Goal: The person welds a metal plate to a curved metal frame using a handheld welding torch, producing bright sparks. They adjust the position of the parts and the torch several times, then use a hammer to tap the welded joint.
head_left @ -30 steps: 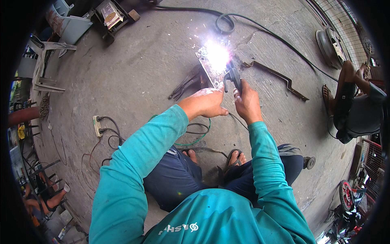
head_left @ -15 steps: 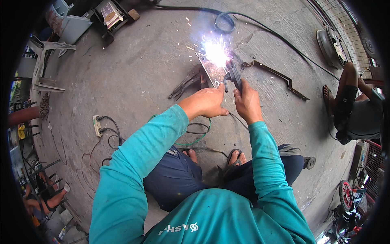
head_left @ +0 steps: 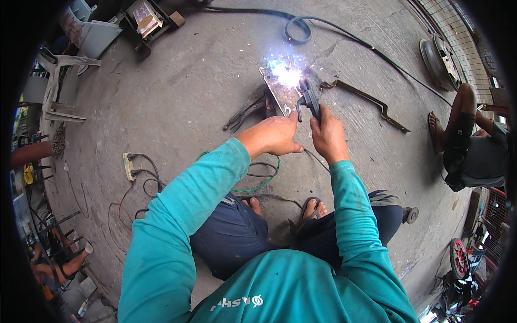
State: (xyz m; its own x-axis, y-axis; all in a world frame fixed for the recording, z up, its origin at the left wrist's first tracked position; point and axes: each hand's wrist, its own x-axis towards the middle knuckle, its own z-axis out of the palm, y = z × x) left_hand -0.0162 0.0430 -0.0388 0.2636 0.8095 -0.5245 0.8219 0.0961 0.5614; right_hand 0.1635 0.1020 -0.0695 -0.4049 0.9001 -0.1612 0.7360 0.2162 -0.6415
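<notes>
— Concrete floor [head_left: 177, 102], then? What lies leftmost?
— Locking pliers [head_left: 249, 109], beside the metal plate [head_left: 281, 96].
— And the hands?
— Left hand [head_left: 274, 135] loosely curled, empty, near the plate. Right hand [head_left: 326, 135] clamped on the electrode holder [head_left: 311, 101], arc sparking on the plate.

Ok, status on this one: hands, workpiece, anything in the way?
Right hand grips electrode holder, arc lit on metal plate. Left hand beside it, empty. Locking pliers left of plate.
</notes>
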